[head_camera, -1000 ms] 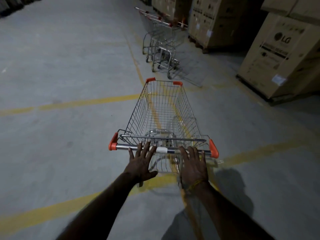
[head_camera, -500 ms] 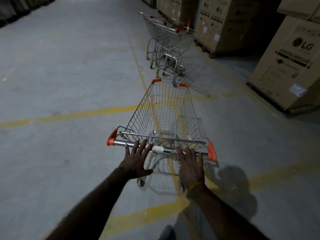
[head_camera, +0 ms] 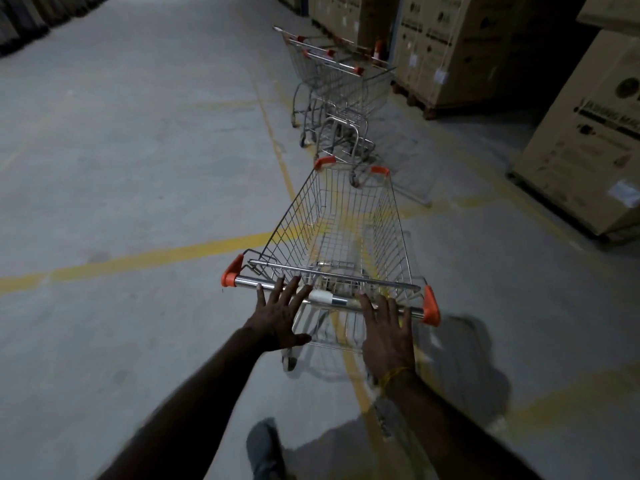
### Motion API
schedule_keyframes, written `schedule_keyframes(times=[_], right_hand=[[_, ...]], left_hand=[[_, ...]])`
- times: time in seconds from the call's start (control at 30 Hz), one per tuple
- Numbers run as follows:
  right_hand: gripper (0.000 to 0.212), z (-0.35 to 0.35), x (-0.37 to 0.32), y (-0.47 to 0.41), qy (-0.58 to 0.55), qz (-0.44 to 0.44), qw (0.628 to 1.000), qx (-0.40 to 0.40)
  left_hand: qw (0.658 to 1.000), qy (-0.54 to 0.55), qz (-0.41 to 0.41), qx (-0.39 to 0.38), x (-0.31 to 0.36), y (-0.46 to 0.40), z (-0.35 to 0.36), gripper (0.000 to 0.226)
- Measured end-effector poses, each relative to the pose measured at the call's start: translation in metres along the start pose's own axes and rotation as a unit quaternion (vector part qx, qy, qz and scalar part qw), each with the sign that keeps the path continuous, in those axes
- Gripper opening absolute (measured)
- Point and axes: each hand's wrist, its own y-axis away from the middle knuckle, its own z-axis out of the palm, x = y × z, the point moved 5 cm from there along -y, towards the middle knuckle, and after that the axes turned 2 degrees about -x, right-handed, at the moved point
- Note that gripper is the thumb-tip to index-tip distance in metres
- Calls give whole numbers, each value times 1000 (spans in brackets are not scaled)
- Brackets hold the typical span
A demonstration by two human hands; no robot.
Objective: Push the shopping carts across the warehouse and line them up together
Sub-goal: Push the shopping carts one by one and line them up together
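Note:
An empty wire shopping cart (head_camera: 341,233) with orange corner caps rolls in front of me on the concrete floor. My left hand (head_camera: 278,315) presses its chrome handle bar (head_camera: 327,297) with straight, spread fingers. Further right on the same bar, my right hand (head_camera: 388,332) also pushes with straight fingers; a yellow thread circles its wrist. Just beyond the cart's front edge stands a nested row of parked carts (head_camera: 337,88), their handles pointing toward the upper left. The pushed cart's nose is close behind the nearest parked cart's frame.
Tall cardboard boxes on pallets (head_camera: 453,50) line the right side behind the parked carts, and a large box (head_camera: 588,143) stands at the right edge. Yellow floor lines (head_camera: 149,256) cross the grey concrete. Open floor spreads to the left. My shoe (head_camera: 265,445) shows at the bottom.
The cart has rolled forward and its front now nearly reaches the parked row. Both hands stay flat on the handle bar. A yellow floor line has passed under me.

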Motion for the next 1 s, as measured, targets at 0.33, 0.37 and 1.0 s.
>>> schedule_keyframes(times=[0.33, 0.37, 1.0], right_hand=[[103, -4, -43, -156, -12, 68, 998, -9], [102, -4, -47, -172, -18, 75, 997, -12], [95, -16, -44, -456, -50, 97, 994, -7]], left_hand=[[998, 4, 52, -24, -102, -144, -45, 111], [998, 2, 57, -29, -112, -156, -51, 112], [994, -25, 102, -39, -233, -428, -133, 116]])
